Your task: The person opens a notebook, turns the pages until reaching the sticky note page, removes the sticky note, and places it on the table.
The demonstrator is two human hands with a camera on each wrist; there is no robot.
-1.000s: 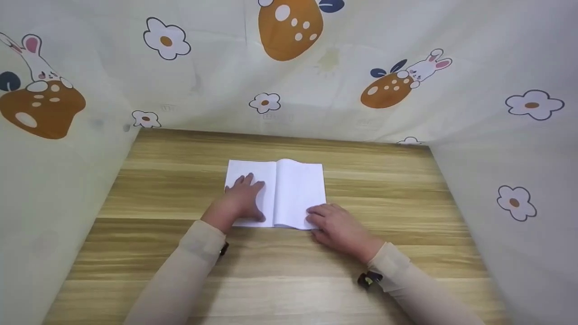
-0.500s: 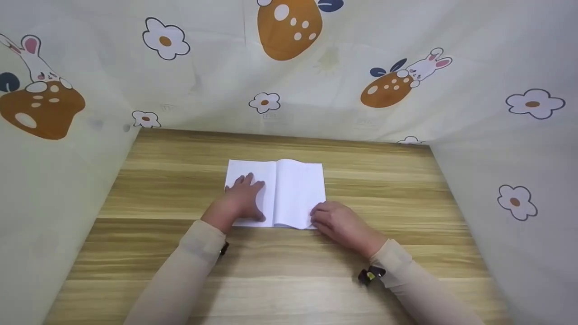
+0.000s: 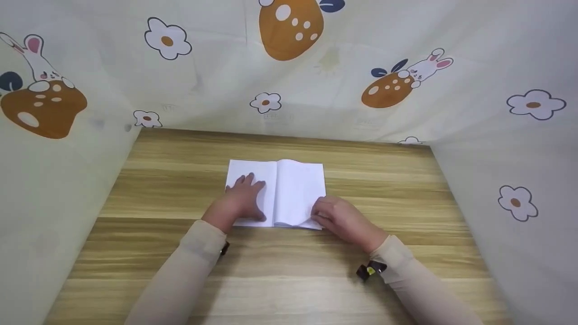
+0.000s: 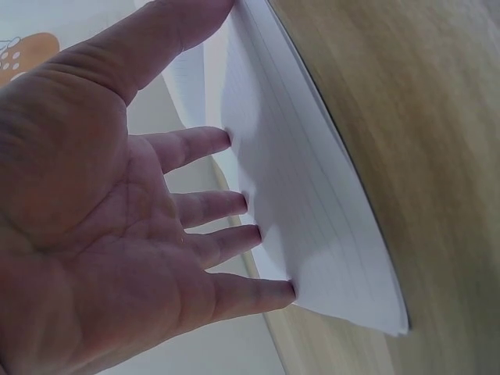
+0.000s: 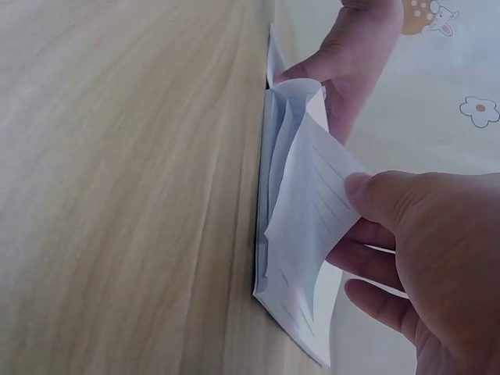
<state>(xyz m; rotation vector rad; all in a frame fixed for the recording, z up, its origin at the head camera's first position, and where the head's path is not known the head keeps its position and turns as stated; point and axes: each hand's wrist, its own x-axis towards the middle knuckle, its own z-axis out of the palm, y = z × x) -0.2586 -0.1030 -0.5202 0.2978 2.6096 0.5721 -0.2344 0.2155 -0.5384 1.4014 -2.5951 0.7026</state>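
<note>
An open notebook [image 3: 295, 189] with white, faintly lined pages lies on the wooden table. My left hand [image 3: 244, 198] rests on its left page, fingers spread and fairly straight; in the left wrist view the fingertips [image 4: 283, 292] press the lined paper. At the lower right corner, my right hand [image 3: 341, 219] pinches a page [image 5: 316, 187] between thumb and fingers. The right wrist view shows that page lifted and bent up from the sheets below, its corner between the thumb [image 5: 371, 191] and fingers. More pages bulge near the spine.
The wood-grain table [image 3: 280, 280] extends around the notebook on all sides. Pale cloth walls [image 3: 216, 72] printed with rabbits and flowers stand at the back, left and right. A dark wrist device [image 3: 371, 270] sits at the right cuff.
My right hand has shifted slightly up at the page corner, its fingers drawing together in a pinch. The page's lower corner has risen, exposing the sheet beneath. My left hand stays in place.
</note>
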